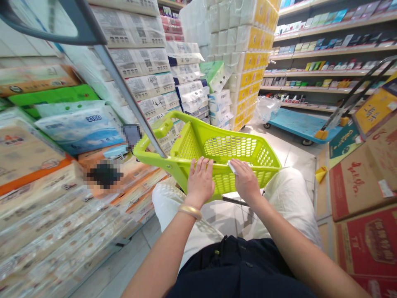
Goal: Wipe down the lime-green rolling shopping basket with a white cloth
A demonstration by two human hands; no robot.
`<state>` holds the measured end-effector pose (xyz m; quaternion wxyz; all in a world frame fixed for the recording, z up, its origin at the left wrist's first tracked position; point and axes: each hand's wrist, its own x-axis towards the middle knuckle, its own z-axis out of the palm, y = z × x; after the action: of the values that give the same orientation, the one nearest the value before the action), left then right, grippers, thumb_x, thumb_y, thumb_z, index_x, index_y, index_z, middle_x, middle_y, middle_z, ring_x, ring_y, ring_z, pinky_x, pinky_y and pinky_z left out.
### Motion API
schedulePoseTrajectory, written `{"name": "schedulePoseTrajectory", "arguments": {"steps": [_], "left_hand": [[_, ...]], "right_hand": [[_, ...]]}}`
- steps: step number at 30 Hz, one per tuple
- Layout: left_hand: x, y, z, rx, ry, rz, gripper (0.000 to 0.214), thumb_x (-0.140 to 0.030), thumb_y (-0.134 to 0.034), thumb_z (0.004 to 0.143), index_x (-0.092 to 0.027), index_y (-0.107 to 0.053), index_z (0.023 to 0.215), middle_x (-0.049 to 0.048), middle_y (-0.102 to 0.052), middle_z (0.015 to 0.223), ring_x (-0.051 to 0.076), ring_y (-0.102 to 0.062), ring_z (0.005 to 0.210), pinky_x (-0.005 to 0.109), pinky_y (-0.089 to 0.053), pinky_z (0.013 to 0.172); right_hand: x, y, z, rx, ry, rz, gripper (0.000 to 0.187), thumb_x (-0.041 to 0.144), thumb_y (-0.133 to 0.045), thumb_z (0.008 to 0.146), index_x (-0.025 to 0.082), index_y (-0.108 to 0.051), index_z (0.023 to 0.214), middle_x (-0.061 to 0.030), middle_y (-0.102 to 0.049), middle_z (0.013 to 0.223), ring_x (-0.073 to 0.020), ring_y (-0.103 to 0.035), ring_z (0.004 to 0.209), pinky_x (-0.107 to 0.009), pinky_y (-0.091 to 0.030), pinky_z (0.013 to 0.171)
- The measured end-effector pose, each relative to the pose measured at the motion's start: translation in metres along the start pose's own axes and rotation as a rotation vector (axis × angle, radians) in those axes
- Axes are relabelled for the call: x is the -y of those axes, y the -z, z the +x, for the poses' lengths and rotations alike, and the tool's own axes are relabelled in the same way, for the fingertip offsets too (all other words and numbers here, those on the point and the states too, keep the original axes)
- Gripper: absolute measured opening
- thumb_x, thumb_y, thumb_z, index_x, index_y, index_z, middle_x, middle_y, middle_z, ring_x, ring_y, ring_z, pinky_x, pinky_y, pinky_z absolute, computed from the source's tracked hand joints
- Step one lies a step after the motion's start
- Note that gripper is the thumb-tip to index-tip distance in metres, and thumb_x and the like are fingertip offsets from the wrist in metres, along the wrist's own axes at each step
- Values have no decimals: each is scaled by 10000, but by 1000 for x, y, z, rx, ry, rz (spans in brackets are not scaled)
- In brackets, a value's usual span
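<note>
Head view: the right grip pressed a small white cloth against the near rim of a lime-green basket, fingers lying together over it, seemingly so that it stayed flat on the plastic. To its left, the left grip lay over the same rim with its fingers slightly spread, probably to steady the basket; whether the thumb closed from below, I could not tell. The basket sat just beyond the person's lap, between and ahead of the knees in white trousers, a position that kept its near side within easy reach of both arms.

From its left end a metal pole rose towards a dark handle, presumably for pushing. Farther left, wrapped paper packs were piled flat, which likely kept the stacks stable. On the right stood cartons, and beyond them a blue flatbed trolley was parked before the far shelves.
</note>
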<state>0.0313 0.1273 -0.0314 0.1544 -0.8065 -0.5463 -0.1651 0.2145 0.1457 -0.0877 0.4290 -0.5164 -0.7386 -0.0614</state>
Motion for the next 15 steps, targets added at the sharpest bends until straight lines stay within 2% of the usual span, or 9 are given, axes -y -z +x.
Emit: {"name": "schedulePoseTrajectory", "arguments": {"steps": [2,4,11,15], "left_hand": [[-1,0,0,4,4,-1,629,-180,-557,778,-108,-454,1394,136,-525,1411,294,-357,1400,501,-161,1236],[-2,1,1,8,9,-1,628,-183,-556,780,-103,-453,1395,137,-525,1410,299,-356,1399,505,-163,1234],[0,2,0,15,6,13,623,-162,-548,778,-116,-462,1393,131,-534,1403,294,-364,1397,496,-181,1229],[3,2,0,8,-3,18,628,-169,-555,779,-122,-457,1397,130,-533,1404,288,-370,1393,494,-181,1231]], "right_hand": [[-11,5,-5,-26,-39,-41,471,18,-404,849,156,-630,1239,-122,-667,1292,-246,-594,1247,-474,-418,1110],[-11,5,-4,-30,-60,-58,458,18,-416,846,147,-637,1225,-127,-677,1273,-250,-600,1239,-472,-417,1110],[34,-17,13,30,42,44,487,16,-392,847,136,-629,1255,-130,-648,1320,-217,-580,1264,-433,-411,1129],[19,-9,7,22,29,35,494,21,-379,854,154,-625,1261,-120,-659,1306,-215,-585,1259,-449,-415,1123]]}}
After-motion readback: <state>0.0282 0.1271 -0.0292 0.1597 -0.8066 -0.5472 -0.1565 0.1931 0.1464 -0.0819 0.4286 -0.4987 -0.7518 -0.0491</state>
